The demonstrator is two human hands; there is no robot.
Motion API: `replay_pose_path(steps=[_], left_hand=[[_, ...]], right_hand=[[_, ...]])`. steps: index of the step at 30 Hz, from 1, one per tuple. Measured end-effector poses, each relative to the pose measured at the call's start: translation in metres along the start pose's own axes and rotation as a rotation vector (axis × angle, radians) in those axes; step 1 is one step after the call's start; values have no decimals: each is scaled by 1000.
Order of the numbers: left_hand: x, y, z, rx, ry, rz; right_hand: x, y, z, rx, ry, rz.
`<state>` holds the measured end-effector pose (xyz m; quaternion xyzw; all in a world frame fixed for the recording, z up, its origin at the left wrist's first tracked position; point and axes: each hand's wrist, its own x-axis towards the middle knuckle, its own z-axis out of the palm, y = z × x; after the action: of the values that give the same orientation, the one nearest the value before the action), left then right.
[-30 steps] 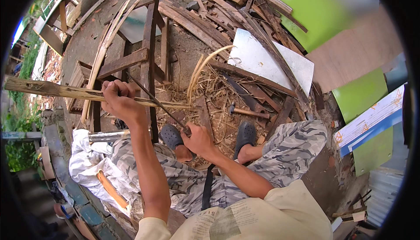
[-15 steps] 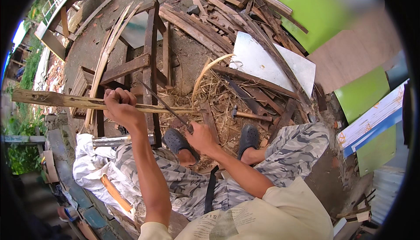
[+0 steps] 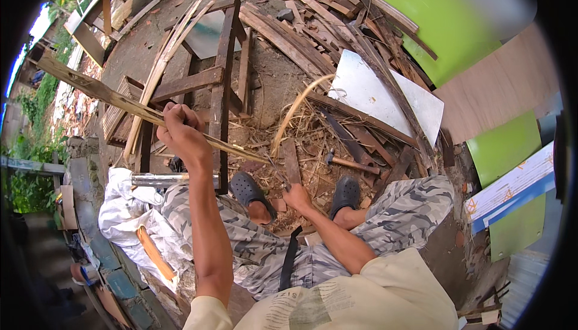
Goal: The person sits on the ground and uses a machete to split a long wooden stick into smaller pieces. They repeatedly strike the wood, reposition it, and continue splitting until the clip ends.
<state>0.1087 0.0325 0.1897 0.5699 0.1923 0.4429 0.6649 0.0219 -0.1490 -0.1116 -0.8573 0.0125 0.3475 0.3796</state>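
Note:
My left hand (image 3: 185, 131) is closed round a long yellowish bamboo strip (image 3: 114, 97), its broad end up at the far left and its thin end sloping down toward the middle. Low at the centre, my right hand (image 3: 297, 197) grips a long-bladed knife (image 3: 279, 173). The blade points up and left, close to the strip's thin end; whether they touch I cannot tell. A long curled shaving (image 3: 289, 110) rises beside that end. Both hands are above the ground, between my knees.
A dark wooden frame (image 3: 224, 83) stands just beyond my left hand, with pale strips (image 3: 161, 68) leaning on it. A hammer (image 3: 352, 163) lies near my right shoe (image 3: 345, 194). Shavings and scrap boards (image 3: 295, 47) cover the ground ahead, with a white sheet (image 3: 385, 92) among them.
The strip has tilted, its broad end rising and its thin end dropping. My right hand has drawn the knife down and to the right, toward me.

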Motion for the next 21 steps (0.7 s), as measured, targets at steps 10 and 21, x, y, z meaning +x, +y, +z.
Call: replay_pose_path(steps=[10,21], left_hand=[[-13,24,11,-30,-26,-31],[-4,-6,12,-88,-152,-50]], right_hand=[[-15,-3,-23,8,33,-3],[24,34,-18,601,-368,296]])
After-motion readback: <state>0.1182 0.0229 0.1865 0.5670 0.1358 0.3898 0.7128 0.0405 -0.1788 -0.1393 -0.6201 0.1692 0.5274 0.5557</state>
